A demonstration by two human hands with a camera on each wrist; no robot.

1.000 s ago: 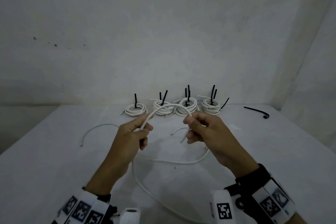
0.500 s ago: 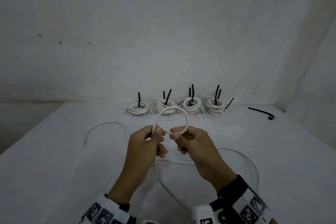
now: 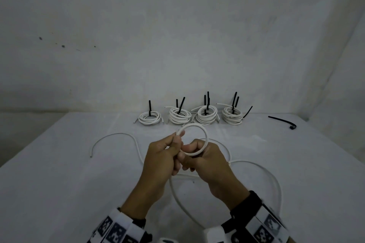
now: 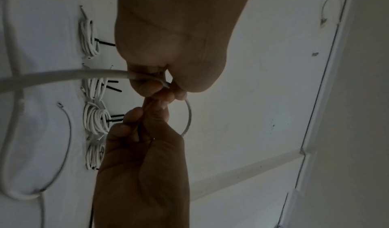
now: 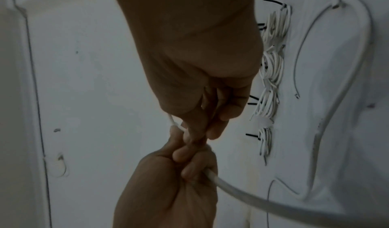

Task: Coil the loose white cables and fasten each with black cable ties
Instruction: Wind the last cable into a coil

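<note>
No text, brand, number or sign can be read anywhere in these views. The only printed marks are black-and-white square code patterns on the wrist bands (image 3: 116, 230) at the lower edge of the head view, one set at lower left and one at lower right (image 3: 268, 225); they are blocky patterns, not letters or digits, and they are partly cut off by the frame. The two wrist views are dim and show no writing.
</note>
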